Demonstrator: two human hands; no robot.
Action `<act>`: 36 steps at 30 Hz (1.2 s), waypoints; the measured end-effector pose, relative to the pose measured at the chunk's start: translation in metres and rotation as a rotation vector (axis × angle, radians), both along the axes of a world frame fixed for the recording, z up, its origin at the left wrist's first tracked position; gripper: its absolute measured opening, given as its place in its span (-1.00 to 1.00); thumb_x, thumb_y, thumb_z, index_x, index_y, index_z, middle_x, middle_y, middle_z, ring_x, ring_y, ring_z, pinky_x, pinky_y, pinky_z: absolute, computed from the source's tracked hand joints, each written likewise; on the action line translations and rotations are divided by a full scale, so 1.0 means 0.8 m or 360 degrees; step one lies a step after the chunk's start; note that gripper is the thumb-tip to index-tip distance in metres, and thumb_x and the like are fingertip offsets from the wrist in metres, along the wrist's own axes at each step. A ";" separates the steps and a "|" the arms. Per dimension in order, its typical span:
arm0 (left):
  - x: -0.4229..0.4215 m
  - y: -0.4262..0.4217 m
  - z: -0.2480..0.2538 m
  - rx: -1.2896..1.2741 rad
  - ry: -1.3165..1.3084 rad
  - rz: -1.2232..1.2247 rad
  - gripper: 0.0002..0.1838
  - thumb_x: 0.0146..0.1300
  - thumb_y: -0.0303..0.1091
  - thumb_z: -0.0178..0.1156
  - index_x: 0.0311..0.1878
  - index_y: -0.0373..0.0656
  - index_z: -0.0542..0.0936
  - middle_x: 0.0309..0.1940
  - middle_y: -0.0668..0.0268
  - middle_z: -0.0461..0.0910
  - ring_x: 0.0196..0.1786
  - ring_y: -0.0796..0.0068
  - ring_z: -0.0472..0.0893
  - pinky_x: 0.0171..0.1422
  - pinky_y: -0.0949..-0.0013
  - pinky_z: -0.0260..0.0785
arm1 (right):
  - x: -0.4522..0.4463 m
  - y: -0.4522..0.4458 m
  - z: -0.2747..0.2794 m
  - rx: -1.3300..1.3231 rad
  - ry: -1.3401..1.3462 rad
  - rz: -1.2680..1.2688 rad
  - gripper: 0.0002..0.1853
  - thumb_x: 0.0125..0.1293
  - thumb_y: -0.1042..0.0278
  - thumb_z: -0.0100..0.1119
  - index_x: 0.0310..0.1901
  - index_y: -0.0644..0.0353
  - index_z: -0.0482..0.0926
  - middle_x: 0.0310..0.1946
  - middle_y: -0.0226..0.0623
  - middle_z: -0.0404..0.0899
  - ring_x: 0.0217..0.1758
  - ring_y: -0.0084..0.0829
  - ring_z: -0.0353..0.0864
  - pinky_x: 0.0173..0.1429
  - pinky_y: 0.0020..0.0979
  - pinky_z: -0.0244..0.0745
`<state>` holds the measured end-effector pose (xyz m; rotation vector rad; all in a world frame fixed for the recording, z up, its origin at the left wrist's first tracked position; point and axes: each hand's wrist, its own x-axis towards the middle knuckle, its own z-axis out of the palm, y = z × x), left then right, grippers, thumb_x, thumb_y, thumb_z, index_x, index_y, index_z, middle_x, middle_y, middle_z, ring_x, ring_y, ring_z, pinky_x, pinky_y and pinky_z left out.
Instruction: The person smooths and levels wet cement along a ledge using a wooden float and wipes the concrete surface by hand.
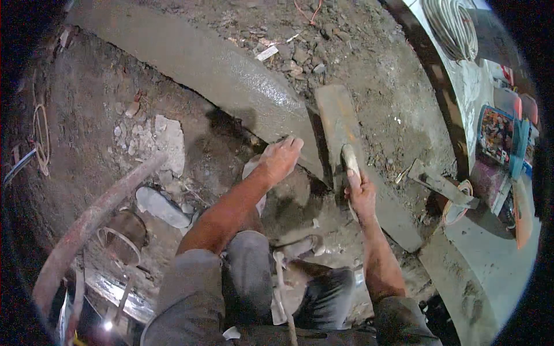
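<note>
In my right hand (pixel 362 196) is the handle of a long, flat trowel (pixel 336 112), its face smeared with grey mortar. The trowel lies beside the end of a wet, smoothed concrete strip (pixel 231 75), with a dark gap between them. My left hand (pixel 281 158) is closed, fingers curled, at the near edge of that strip. Whatever is inside its fingers, if anything, is hidden. More grey concrete (pixel 395 216) runs on to the lower right, past my right wrist.
A thick pole or hose (pixel 98 225) slants up at left, by a bucket (pixel 124 230) and broken rubble (pixel 167 141). Loose stones (pixel 300 57) lie beyond the strip. At right are a flat bar (pixel 441 184), a coiled hose (pixel 453 29) and a printed box (pixel 496 132).
</note>
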<state>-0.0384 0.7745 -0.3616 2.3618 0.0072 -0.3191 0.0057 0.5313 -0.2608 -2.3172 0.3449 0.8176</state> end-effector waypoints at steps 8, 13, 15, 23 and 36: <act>0.008 -0.006 0.005 0.0152 -0.0173 -0.0110 -0.80 0.25 -0.30 0.08 -0.11 -0.12 0.41 -0.25 0.11 0.49 -0.24 -0.01 0.59 -0.23 0.04 0.48 | 0.010 -0.024 -0.022 -0.0066 -0.0190 0.0323 -0.51 0.27 -0.12 0.13 -0.09 0.22 0.57 -0.52 0.09 0.56 -0.41 0.02 0.61 -0.32 -0.14 0.45; 0.001 -0.013 0.005 0.0114 -0.0423 -0.0061 -0.80 0.18 -0.43 0.10 -0.15 -0.14 0.35 -0.30 0.12 0.43 -0.31 0.01 0.59 -0.28 0.04 0.49 | 0.025 -0.044 -0.052 -0.0245 -0.0364 0.0761 -0.48 0.26 -0.14 0.11 -0.15 0.26 0.61 -0.47 0.13 0.58 -0.34 0.04 0.63 -0.22 -0.14 0.48; 0.000 -0.011 0.003 0.0195 -0.0376 -0.0082 -0.79 0.17 -0.40 0.12 -0.15 -0.13 0.35 -0.29 0.11 0.45 -0.31 0.01 0.59 -0.27 0.01 0.48 | 0.028 -0.045 -0.061 -0.0180 -0.0358 0.0738 -0.47 0.27 -0.16 0.09 -0.16 0.27 0.62 -0.47 0.13 0.59 -0.34 0.03 0.63 -0.23 -0.14 0.48; -0.011 0.028 0.027 -0.0005 -0.0433 0.0455 -0.78 0.13 -0.42 0.15 -0.15 -0.16 0.42 -0.31 0.03 0.51 -0.24 -0.05 0.59 -0.20 0.05 0.44 | 0.037 -0.018 -0.050 -0.0043 -0.0202 0.0625 -0.40 0.30 -0.21 0.00 -0.13 0.29 0.61 -0.42 0.11 0.61 -0.31 0.02 0.64 -0.21 -0.16 0.48; -0.198 0.132 -0.009 0.0683 0.0050 0.1289 -0.74 0.02 -0.29 0.23 -0.24 -0.22 0.57 -0.25 0.04 0.57 -0.11 0.03 0.55 0.01 0.13 0.41 | 0.031 0.095 -0.060 -0.0263 -0.0311 0.1285 -0.30 0.30 -0.26 -0.11 -0.25 0.41 0.62 -0.31 0.25 0.58 -0.20 0.12 0.60 -0.09 -0.03 0.46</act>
